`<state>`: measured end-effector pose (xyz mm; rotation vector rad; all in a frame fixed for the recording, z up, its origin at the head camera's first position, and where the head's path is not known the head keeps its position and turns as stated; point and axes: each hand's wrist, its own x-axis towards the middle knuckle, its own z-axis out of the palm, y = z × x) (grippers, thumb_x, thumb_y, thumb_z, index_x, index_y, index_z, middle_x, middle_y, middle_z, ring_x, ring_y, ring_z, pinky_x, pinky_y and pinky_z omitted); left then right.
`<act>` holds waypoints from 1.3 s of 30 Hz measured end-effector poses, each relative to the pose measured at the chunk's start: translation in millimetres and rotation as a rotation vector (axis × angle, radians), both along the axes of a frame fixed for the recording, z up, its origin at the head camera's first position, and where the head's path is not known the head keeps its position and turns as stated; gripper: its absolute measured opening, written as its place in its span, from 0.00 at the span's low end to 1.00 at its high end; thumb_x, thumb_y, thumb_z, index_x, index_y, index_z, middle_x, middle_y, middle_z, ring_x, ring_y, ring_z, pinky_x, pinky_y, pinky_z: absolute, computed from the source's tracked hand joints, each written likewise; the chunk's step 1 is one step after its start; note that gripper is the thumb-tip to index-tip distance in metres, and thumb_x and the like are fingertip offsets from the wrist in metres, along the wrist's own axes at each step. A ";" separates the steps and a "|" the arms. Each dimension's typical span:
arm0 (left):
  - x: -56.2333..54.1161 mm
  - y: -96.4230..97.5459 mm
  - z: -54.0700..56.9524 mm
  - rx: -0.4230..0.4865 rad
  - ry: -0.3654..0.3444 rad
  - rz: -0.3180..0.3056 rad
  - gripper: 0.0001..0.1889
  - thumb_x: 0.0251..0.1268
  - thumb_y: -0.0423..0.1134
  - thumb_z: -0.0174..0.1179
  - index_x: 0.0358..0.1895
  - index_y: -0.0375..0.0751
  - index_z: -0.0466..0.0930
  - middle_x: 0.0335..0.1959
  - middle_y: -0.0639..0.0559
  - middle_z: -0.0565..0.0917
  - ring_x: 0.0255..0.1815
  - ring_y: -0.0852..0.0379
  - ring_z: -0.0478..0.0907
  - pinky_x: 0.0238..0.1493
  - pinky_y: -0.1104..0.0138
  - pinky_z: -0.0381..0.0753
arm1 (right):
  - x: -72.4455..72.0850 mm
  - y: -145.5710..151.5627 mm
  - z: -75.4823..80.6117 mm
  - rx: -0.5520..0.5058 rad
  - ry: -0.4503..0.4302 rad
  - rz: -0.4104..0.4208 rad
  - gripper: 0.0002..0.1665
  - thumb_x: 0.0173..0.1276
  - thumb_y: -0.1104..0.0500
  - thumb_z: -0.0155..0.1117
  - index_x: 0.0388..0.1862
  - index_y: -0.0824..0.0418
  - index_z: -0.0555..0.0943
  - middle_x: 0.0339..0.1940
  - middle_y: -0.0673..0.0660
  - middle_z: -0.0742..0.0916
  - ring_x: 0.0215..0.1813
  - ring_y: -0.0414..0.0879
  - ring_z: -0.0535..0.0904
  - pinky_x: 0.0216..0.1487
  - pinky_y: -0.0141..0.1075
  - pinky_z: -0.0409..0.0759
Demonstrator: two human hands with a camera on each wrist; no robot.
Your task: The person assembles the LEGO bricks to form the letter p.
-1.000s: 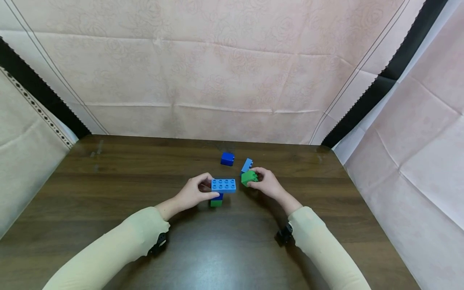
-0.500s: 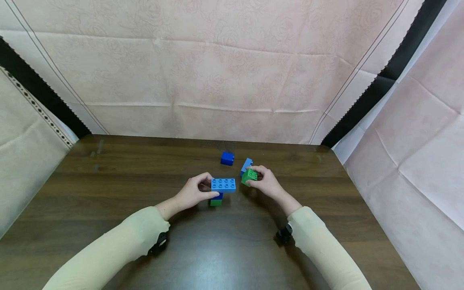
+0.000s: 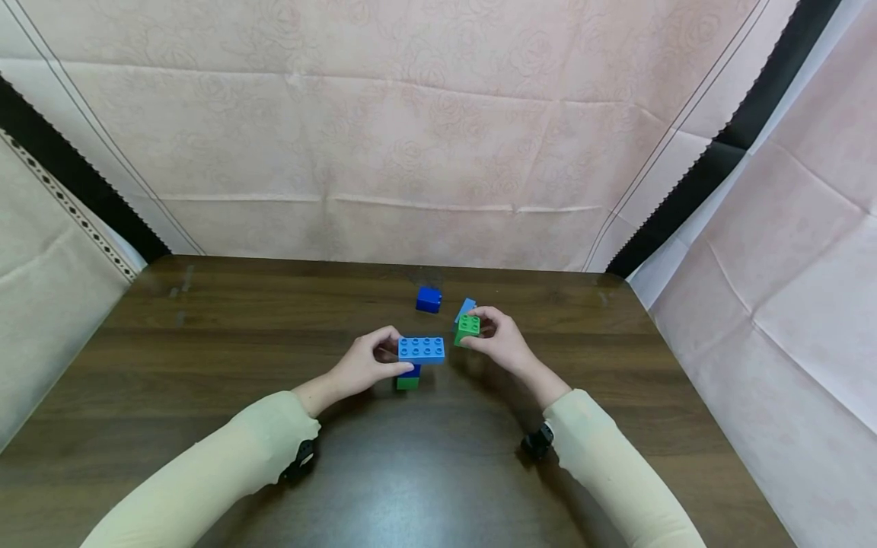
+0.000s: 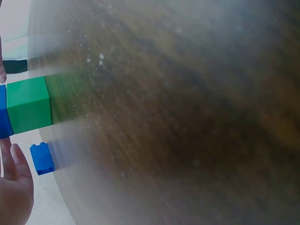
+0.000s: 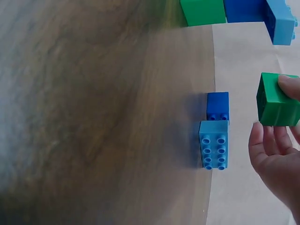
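A stack of three toy building bricks point(image 3: 412, 372) is being grasped by the left hand point(image 3: 366, 361), with the thumb at the front and the fingers behind. The stack is standing upright on the wood-patterned table point(image 3: 274, 457): the green bottom brick point(image 3: 407, 383) is being covered by a dark-blue middle brick point(image 5: 244, 10), and this one by a light-blue eight-stud brick point(image 3: 421, 350), which is overhanging to the right. Just beside the stack – but apart from it – a loose green brick point(image 3: 468, 326) is being pinched between thumb and fingers of the right hand point(image 3: 503, 340); it is being held above the table, studs upward. Behind it, a loose light-blue brick point(image 5: 214, 145) is being partly hidden in the head view, its studs facing sideways. Farther back, a loose dark-blue brick point(image 3: 428, 300) is lying near the pale cloth point(image 3: 411, 152).
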<state>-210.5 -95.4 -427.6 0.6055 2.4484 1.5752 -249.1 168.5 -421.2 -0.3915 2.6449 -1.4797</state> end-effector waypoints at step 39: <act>-11.5 -3.3 -17.6 0.025 0.020 -0.019 0.14 0.58 0.43 0.65 0.41 0.44 0.72 0.42 0.46 0.80 0.42 0.53 0.76 0.49 0.60 0.79 | 10.0 -40.5 40.4 -0.084 0.115 0.116 0.25 0.58 0.58 0.70 0.54 0.60 0.78 0.47 0.60 0.81 0.46 0.54 0.77 0.46 0.37 0.79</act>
